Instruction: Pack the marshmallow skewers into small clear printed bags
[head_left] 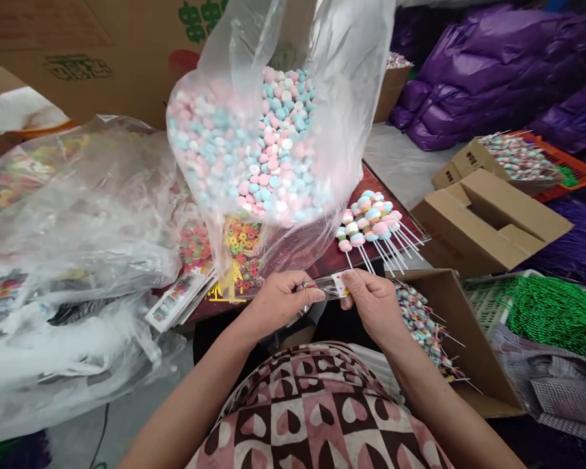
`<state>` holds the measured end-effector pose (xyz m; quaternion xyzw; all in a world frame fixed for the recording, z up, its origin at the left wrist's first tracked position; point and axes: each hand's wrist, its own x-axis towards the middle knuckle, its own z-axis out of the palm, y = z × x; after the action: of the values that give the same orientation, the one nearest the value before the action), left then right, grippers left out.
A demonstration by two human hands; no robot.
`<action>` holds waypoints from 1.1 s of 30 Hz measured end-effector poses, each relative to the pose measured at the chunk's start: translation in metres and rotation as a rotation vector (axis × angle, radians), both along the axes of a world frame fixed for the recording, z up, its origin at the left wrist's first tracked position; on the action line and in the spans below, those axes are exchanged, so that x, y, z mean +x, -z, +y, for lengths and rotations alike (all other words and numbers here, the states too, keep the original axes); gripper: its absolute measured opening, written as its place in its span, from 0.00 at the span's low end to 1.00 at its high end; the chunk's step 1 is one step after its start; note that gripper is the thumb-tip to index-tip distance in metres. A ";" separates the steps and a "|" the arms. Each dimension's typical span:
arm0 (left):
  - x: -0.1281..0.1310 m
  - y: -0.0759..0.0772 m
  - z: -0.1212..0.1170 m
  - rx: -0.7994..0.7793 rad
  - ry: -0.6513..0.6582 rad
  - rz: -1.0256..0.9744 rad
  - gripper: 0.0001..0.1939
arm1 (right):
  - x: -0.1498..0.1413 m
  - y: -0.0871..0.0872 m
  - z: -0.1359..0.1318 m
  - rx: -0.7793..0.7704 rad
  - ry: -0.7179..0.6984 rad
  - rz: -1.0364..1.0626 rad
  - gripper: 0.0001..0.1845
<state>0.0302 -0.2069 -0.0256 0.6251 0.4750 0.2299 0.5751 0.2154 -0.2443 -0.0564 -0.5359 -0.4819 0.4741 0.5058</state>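
Note:
In front of my lap, both hands stretch a small clear plastic wrapper (327, 284) with a white, dotted end. My left hand (280, 299) pinches one end between thumb and fingers. The white end is gripped by my right hand (374, 303). Just beyond my right hand, a pile of candy skewers (371, 218) with pink, blue and white pieces lies at the table edge, white sticks pointing toward me. A large clear bag of pink, blue and white candies (283, 143) stands behind the hands. Whether anything sits inside the wrapper I cannot tell.
Ring candies (244, 244) and a stack of printed cards (180, 296) lie left on the red table (317, 264). Clear plastic bags (78, 208) cover the far left. An open carton (469, 332) of wrapped skewers stands right, near another carton (493, 221) and green strands (557, 316).

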 end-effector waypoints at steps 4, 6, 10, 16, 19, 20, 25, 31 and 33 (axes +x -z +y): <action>0.000 0.005 -0.004 -0.021 -0.009 -0.009 0.16 | 0.002 0.002 0.002 -0.050 -0.037 0.163 0.10; -0.002 0.008 -0.006 -0.034 -0.026 -0.033 0.16 | -0.001 0.003 0.002 -0.033 -0.026 0.165 0.10; -0.007 0.015 -0.009 -0.017 -0.052 -0.086 0.17 | -0.007 0.001 -0.001 0.070 0.031 -0.062 0.23; -0.011 0.022 -0.011 0.103 0.048 -0.012 0.22 | -0.012 0.000 0.000 0.032 -0.005 -0.026 0.15; -0.011 0.023 -0.011 0.132 0.051 0.002 0.17 | -0.013 0.002 0.001 -0.002 -0.006 0.037 0.12; -0.011 0.024 -0.011 0.125 0.030 -0.010 0.16 | -0.013 0.002 0.001 0.003 0.011 0.010 0.13; -0.012 0.024 -0.012 0.077 -0.049 -0.064 0.18 | -0.017 -0.003 0.001 0.013 0.027 -0.105 0.23; -0.012 0.020 -0.008 0.177 0.050 0.024 0.21 | -0.013 -0.004 0.006 -0.028 0.032 0.054 0.15; -0.012 0.021 -0.007 0.196 0.022 0.052 0.18 | -0.011 -0.003 0.005 -0.006 0.041 0.005 0.23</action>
<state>0.0183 -0.2141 -0.0461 0.6894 0.4580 0.2524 0.5012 0.2041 -0.2389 -0.0536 -0.5461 -0.4679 0.4665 0.5150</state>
